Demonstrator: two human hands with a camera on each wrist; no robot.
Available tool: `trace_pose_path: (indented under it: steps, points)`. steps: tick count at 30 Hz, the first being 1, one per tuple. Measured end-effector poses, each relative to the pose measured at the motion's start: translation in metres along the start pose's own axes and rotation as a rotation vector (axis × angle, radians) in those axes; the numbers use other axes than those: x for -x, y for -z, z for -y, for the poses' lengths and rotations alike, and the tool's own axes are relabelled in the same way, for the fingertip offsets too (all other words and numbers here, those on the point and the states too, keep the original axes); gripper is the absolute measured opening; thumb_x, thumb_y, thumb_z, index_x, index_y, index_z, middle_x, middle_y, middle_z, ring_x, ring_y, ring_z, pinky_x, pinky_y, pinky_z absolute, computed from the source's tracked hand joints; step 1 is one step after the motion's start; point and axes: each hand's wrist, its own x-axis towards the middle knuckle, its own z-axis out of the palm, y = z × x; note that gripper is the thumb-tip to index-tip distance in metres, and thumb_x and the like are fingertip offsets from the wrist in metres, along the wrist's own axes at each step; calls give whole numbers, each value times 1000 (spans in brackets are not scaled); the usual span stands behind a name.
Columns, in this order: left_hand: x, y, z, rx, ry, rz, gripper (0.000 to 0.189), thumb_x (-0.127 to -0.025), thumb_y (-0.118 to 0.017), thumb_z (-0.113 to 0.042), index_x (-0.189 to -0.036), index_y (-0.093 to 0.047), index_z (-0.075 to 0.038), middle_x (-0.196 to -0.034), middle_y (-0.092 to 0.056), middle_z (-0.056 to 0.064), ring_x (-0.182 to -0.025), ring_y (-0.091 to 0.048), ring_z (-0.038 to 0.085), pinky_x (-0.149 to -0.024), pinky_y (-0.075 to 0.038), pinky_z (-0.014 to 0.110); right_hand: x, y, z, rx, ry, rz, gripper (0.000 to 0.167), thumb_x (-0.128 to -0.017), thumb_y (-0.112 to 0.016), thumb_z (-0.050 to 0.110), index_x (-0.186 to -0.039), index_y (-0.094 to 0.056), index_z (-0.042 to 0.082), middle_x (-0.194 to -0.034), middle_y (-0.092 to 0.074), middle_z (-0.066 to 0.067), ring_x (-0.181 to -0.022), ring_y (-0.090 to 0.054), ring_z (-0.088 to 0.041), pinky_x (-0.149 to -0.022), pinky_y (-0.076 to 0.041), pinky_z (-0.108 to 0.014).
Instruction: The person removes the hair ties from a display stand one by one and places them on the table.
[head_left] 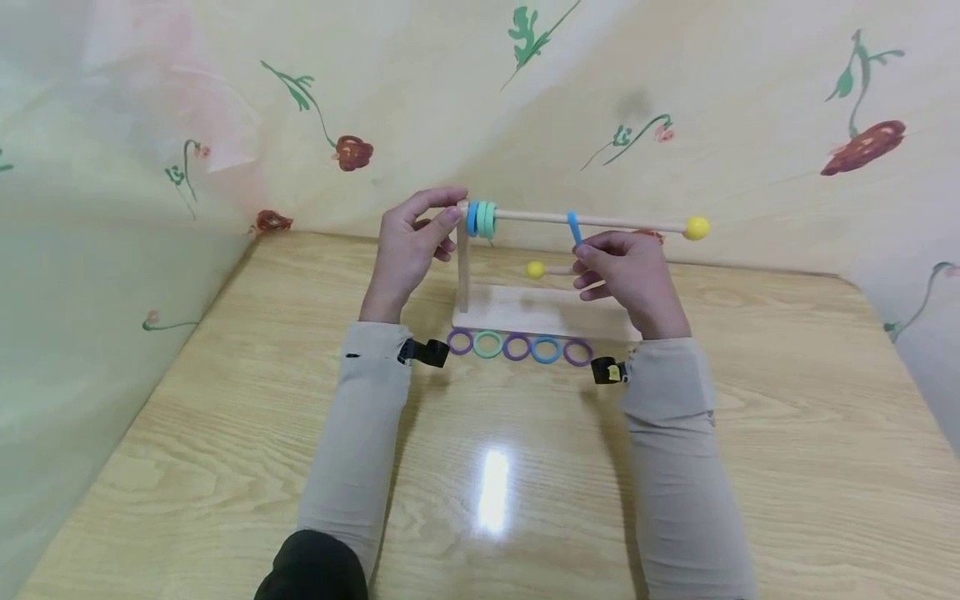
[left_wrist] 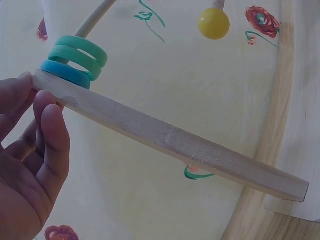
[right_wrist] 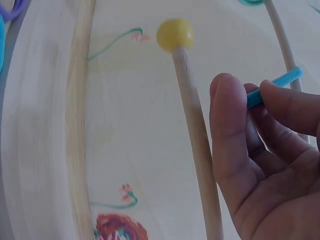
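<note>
My left hand [head_left: 405, 254] grips the top of a wooden post [left_wrist: 165, 132] between thumb and fingers. From that post a thin wooden rod [head_left: 525, 216] runs right, ending in a yellow ball [head_left: 697, 228]. Against the post hang a blue ring [left_wrist: 65, 74] and two green rings [left_wrist: 80, 46] on the rod. My right hand [head_left: 630, 273] pinches another blue ring [right_wrist: 282, 80] by its lower edge, midway along the rod. In the right wrist view this ring overlaps the rod, seen edge-on. A lower rod with its own yellow ball [head_left: 535, 270] passes behind the right hand.
The stand's pale wooden base [head_left: 510, 308] lies on the wood-grain table [head_left: 247, 417]. Along its front edge is a row of several rings, purple, green and blue, including a green ring [head_left: 487, 357]. A flower-printed cloth [head_left: 435, 100] rises behind.
</note>
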Motion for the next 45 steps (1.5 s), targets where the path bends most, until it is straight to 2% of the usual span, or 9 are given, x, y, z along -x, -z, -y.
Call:
trace_pose_path:
  steps: [7,15,19,22,29,36,40,42,45]
  points:
    - [2,-2,-2,-14,-15,-6,26,-101,-66,-16,-124,-71,-6,-106,-68,10,-63,-57,25,-58,-55,25,6,21,-3,12,17,-40,30,-102,-62,12,-120,-60,-11,-91,-68,-6,-74,-69,-13,-66,-61,-29]
    - [4,-2,-3,-16,-18,-3,26,-101,-65,-16,-124,-70,-5,-110,-68,10,-63,-57,20,-57,-55,25,16,41,-4,-97,-2,-59,28,-101,-63,7,-121,-56,-12,-86,-69,-5,-63,-67,-13,-58,-59,-26]
    - [4,-2,-3,-13,-15,-5,27,-101,-66,-16,-124,-70,-5,-112,-68,9,-63,-58,20,-58,-55,25,21,51,-6,-133,-2,-45,14,-99,-66,7,-109,-69,-2,-86,-71,-6,-60,-66,-14,-55,-58,-25]
    - [4,-2,-3,-10,-14,-6,27,-101,-66,-16,-124,-70,-5,-111,-68,10,-63,-58,19,-58,-55,24,24,60,-9,-181,-18,-20,6,-98,-67,8,-99,-73,6,-85,-71,-8,-59,-65,-15,-55,-57,-25]
    - [4,-3,-5,-4,-11,-2,27,-100,-66,-17,-124,-70,-5,-111,-68,10,-63,-58,18,-58,-55,24,29,78,-15,-211,-54,-32,10,-98,-68,13,-100,-70,3,-86,-70,-6,-57,-55,-12,-47,-45,-20]
    - [5,-3,-5,-2,-8,-5,27,-100,-67,-17,-124,-71,-5,-112,-68,9,-63,-58,19,-58,-54,24,38,97,-20,-321,-42,-66,12,-94,-73,14,-97,-74,3,-84,-70,-6,-56,-54,-13,-46,-44,-21]
    - [5,-2,-5,1,-9,-5,26,-100,-67,-17,-124,-71,-6,-113,-68,9,-63,-58,19,-58,-54,25,40,101,-21,-439,20,-101,16,-92,-74,11,-100,-72,-3,-83,-70,-9,-56,-58,-15,-46,-48,-22]
    - [6,-2,-5,3,-8,-6,26,-100,-67,-18,-123,-71,-6,-112,-68,9,-63,-58,19,-58,-55,25,39,100,-21,-506,59,-139,16,-92,-74,8,-100,-70,-4,-83,-70,-10,-55,-60,-16,-46,-51,-23]
    - [7,-2,-4,4,-10,-8,26,-100,-67,-18,-123,-71,-6,-111,-69,10,-63,-58,18,-57,-55,25,36,95,-20,-606,95,-239,15,-91,-75,6,-99,-68,-5,-81,-70,-12,-54,-62,-18,-47,-53,-24]
